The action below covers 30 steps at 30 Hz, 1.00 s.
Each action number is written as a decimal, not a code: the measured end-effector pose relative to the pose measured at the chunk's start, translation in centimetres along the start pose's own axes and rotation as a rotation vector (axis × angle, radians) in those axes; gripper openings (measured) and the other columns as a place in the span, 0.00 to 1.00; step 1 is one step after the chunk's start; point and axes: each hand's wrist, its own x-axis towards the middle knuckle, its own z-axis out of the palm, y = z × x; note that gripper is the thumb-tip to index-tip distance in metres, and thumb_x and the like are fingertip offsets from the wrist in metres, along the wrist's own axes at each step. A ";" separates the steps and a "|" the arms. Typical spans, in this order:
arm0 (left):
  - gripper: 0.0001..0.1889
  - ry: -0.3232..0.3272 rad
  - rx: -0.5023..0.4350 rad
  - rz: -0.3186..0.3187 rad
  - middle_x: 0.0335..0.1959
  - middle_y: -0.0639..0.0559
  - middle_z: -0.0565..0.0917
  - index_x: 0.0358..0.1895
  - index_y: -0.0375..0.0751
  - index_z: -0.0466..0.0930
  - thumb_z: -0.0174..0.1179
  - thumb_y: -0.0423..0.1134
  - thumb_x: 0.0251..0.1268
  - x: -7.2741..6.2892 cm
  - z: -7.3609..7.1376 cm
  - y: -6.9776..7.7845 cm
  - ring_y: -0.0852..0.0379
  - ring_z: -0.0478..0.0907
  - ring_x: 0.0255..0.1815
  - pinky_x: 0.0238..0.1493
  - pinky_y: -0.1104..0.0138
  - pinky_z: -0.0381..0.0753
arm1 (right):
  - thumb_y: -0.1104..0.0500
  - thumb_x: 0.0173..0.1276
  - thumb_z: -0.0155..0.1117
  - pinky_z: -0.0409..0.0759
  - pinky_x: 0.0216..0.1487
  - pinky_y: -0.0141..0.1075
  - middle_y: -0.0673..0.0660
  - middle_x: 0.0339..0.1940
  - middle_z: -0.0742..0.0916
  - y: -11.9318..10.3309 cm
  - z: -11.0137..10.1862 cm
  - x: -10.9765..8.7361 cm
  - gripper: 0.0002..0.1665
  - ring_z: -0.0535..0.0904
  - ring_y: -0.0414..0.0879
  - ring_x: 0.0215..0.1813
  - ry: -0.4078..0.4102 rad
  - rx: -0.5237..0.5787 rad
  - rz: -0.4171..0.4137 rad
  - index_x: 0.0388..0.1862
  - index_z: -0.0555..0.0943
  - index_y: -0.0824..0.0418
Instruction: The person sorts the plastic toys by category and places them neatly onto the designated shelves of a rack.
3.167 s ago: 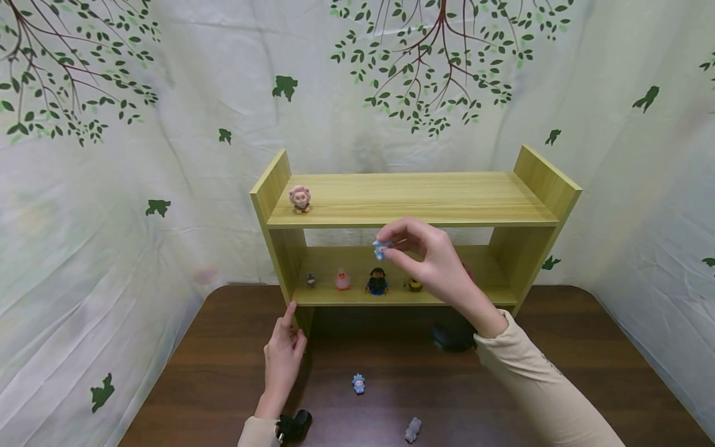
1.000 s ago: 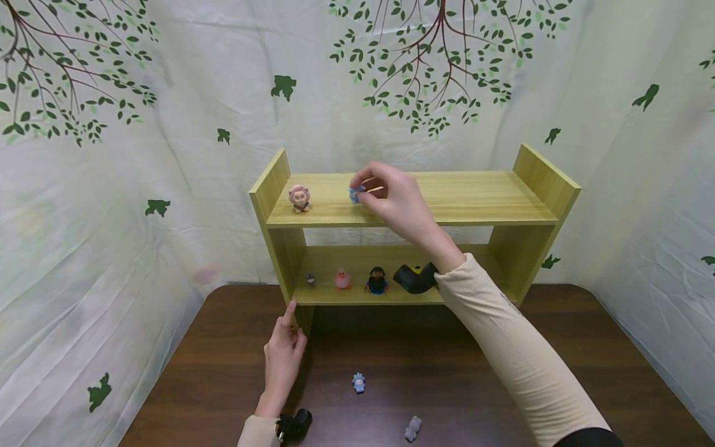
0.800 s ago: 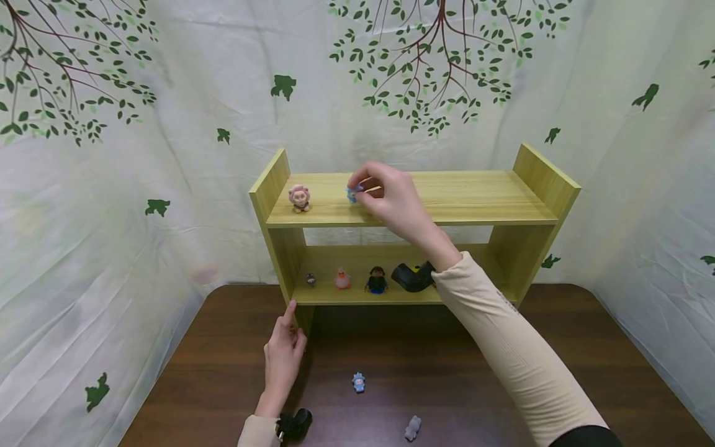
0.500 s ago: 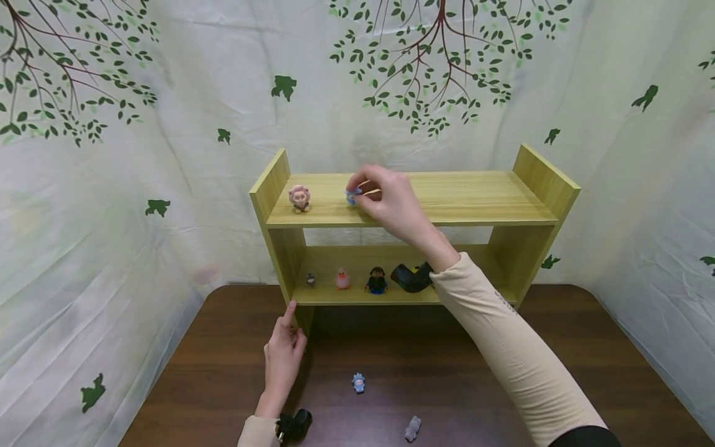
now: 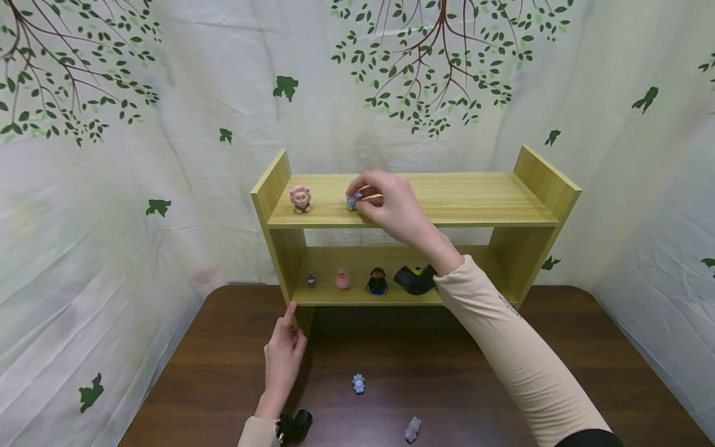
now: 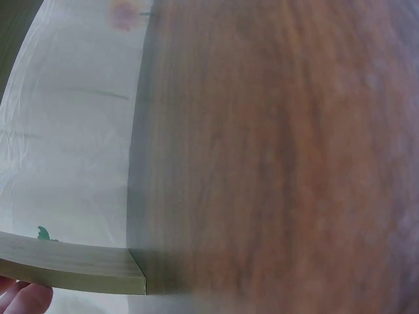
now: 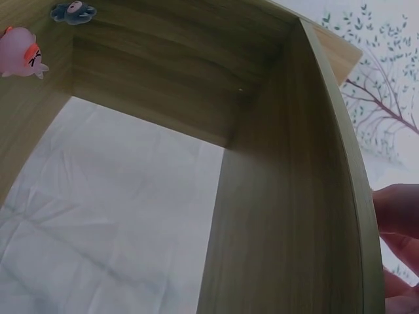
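Nearest, 1 grey figurine (image 5: 413,429) and 1 blue toy (image 5: 359,383) lie on the table (image 5: 223,372). I have my left hand (image 5: 283,360) touching the shelf unit's (image 5: 290,254) left side, index finger straight; farther off, my right hand (image 5: 393,208) pinches a blue figurine (image 5: 351,202) at the top board (image 5: 463,195).

Shelf (image 5: 447,198) wood-grained, smooth, matt; table (image 5: 223,360) wood-grained, slightly glossy; backdrop (image 5: 195,161) creased cloth.

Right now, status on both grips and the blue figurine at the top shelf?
Right grip pinches blue figurine at top shelf, contact unclear. Left grip touches shelf unit. Pink figurine stands apart to its left; nothing visible blocking.
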 end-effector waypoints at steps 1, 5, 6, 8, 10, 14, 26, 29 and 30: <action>0.44 -0.001 0.001 -0.002 0.27 0.49 0.68 0.70 0.50 0.61 0.59 0.15 0.47 0.0 0.0 0.0 0.64 0.58 0.21 0.19 0.67 0.64 | 0.74 0.64 0.58 0.78 0.47 0.30 0.59 0.43 0.82 0.0 0.0 0.0 0.08 0.81 0.48 0.47 -0.004 0.001 0.003 0.41 0.80 0.68; 0.44 -0.002 0.000 -0.009 0.27 0.50 0.68 0.70 0.50 0.61 0.59 0.16 0.48 0.0 0.0 0.1 0.64 0.58 0.21 0.19 0.67 0.63 | 0.73 0.64 0.58 0.78 0.47 0.31 0.59 0.43 0.82 0.0 -0.2 -0.1 0.08 0.81 0.47 0.47 -0.002 0.006 0.008 0.41 0.80 0.67; 0.44 -0.001 -0.001 -0.009 0.27 0.50 0.68 0.70 0.50 0.61 0.59 0.16 0.48 0.0 0.0 0.1 0.64 0.58 0.20 0.19 0.67 0.63 | 0.73 0.64 0.58 0.78 0.47 0.31 0.58 0.43 0.82 -0.1 -0.3 -0.2 0.08 0.81 0.47 0.47 0.001 0.007 0.008 0.41 0.80 0.67; 0.43 0.001 -0.002 -0.009 0.27 0.50 0.68 0.70 0.49 0.61 0.59 0.16 0.48 0.0 0.0 0.1 0.64 0.58 0.20 0.19 0.67 0.63 | 0.74 0.63 0.58 0.78 0.47 0.31 0.58 0.43 0.82 -0.1 -0.4 -0.2 0.09 0.81 0.47 0.48 0.006 0.012 0.011 0.41 0.80 0.67; 0.43 0.002 -0.002 -0.008 0.27 0.50 0.68 0.70 0.49 0.61 0.59 0.16 0.48 0.0 0.1 0.1 0.64 0.58 0.20 0.19 0.67 0.63 | 0.74 0.63 0.58 0.78 0.47 0.31 0.58 0.43 0.82 -0.2 -0.5 -0.3 0.10 0.81 0.47 0.48 0.011 0.016 0.013 0.41 0.80 0.67; 0.43 0.001 -0.001 -0.004 0.27 0.49 0.68 0.70 0.49 0.61 0.59 0.16 0.48 0.0 0.1 0.1 0.63 0.59 0.21 0.19 0.66 0.65 | 0.74 0.63 0.57 0.77 0.49 0.31 0.57 0.44 0.83 -0.3 -0.7 -0.4 0.11 0.81 0.47 0.49 0.017 0.028 0.029 0.42 0.80 0.67; 0.44 -0.005 0.004 -0.002 0.27 0.49 0.68 0.71 0.49 0.60 0.59 0.16 0.48 -0.1 0.0 -0.1 0.63 0.59 0.20 0.18 0.67 0.64 | 0.72 0.64 0.60 0.78 0.49 0.34 0.58 0.45 0.84 -0.1 -1.8 -1.3 0.10 0.81 0.48 0.48 0.057 0.048 0.031 0.44 0.80 0.67; 0.43 -0.012 0.004 -0.013 0.27 0.49 0.68 0.71 0.50 0.60 0.59 0.16 0.49 -0.2 0.0 -0.1 0.63 0.59 0.20 0.18 0.67 0.64 | 0.72 0.64 0.60 0.78 0.49 0.35 0.60 0.44 0.84 0.0 -2.1 -1.7 0.09 0.81 0.48 0.48 0.066 0.061 0.021 0.44 0.80 0.68; 0.43 -0.015 0.001 -0.019 0.27 0.49 0.68 0.71 0.50 0.60 0.59 0.17 0.49 -0.2 0.0 -0.1 0.63 0.59 0.20 0.19 0.67 0.64 | 0.73 0.64 0.60 0.78 0.49 0.35 0.61 0.44 0.84 0.1 -2.2 -1.8 0.09 0.81 0.49 0.47 0.068 0.064 0.015 0.43 0.80 0.69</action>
